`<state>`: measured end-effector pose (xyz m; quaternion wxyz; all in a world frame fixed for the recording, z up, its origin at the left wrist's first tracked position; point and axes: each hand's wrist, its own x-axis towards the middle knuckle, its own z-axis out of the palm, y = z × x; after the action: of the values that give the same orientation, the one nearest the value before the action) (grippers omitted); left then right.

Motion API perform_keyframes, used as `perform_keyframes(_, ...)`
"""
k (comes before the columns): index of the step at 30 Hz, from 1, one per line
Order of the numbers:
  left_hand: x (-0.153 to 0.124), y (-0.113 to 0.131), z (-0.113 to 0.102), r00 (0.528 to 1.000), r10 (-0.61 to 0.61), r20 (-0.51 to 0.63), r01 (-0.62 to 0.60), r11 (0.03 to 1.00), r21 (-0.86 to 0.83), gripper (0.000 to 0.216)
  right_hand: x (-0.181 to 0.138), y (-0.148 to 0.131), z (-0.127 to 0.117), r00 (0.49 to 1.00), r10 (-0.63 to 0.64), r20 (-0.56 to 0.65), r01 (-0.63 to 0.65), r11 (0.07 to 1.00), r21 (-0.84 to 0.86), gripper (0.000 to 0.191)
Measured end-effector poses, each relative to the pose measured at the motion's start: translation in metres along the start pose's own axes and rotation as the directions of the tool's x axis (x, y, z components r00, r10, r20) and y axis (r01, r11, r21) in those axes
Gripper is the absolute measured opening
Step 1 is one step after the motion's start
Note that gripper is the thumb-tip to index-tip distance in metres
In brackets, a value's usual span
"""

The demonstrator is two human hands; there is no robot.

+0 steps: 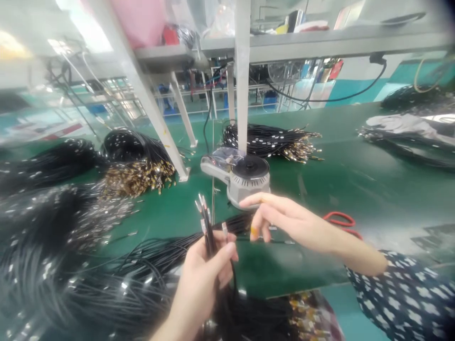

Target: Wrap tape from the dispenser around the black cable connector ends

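No readable lettering; no legible labels, brands, numbers or signs

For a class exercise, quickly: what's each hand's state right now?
Left hand: closed, holding black cables.
Right hand: open, loosely bent, nothing visibly held.

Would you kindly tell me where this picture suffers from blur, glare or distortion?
In the head view, the cable pile at lower left smears, bright glare washes out the upper left, the green table shows pale sheen, and outer edges look stretched; the left hand looks clearer.
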<state>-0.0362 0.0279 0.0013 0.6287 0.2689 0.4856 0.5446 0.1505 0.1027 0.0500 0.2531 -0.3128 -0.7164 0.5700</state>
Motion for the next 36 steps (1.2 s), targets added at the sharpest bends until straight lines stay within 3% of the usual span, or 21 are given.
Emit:
perform_keyframes(3,-0.002,-0.002,0.004,1.0,-0.003,0.031,0.001,0.999,0.04,0.029,-0.007,-0.007,0.005,0.999,0.034,0.008,-0.032,0.982,-0.186,0.036)
perform_keyframes(6,-0.005,-0.004,0.006,0.998,0.011,0.058,-0.015,0.997,0.074,0.027,-0.012,-0.014,0.01,1.0,-0.015,0.007,0.017,0.936,-0.352,0.032)
perform_keyframes(10,-0.008,-0.004,0.01,0.997,-0.002,0.073,-0.006,0.994,0.11,0.023,-0.015,-0.015,0.016,1.0,-0.023,0.003,0.022,0.902,-0.43,0.031)
perform_keyframes(14,-0.008,-0.002,0.014,0.998,-0.048,0.037,0.045,0.996,0.075,0.025,-0.018,0.002,0.023,0.976,0.061,-0.21,-0.113,0.963,-0.246,0.031)
perform_keyframes(18,-0.005,-0.003,0.014,0.998,-0.058,0.014,0.058,0.997,0.052,0.023,-0.021,0.024,0.039,0.939,0.085,-0.332,-0.082,0.996,0.022,0.024)
perform_keyframes(22,-0.005,-0.006,0.012,0.999,-0.032,0.029,0.03,0.998,0.048,0.021,-0.022,0.032,0.053,0.913,0.094,-0.396,-0.071,0.995,0.072,0.013)
perform_keyframes(26,-0.007,-0.006,0.012,0.998,0.023,0.052,-0.024,1.0,0.014,0.025,-0.021,0.032,0.05,0.866,0.078,-0.495,-0.04,0.995,0.088,0.015)
perform_keyframes(36,-0.012,-0.007,0.012,0.987,0.04,0.156,-0.051,0.996,0.068,0.023,-0.014,0.025,0.042,0.954,0.072,-0.29,-0.005,0.974,0.224,0.011)
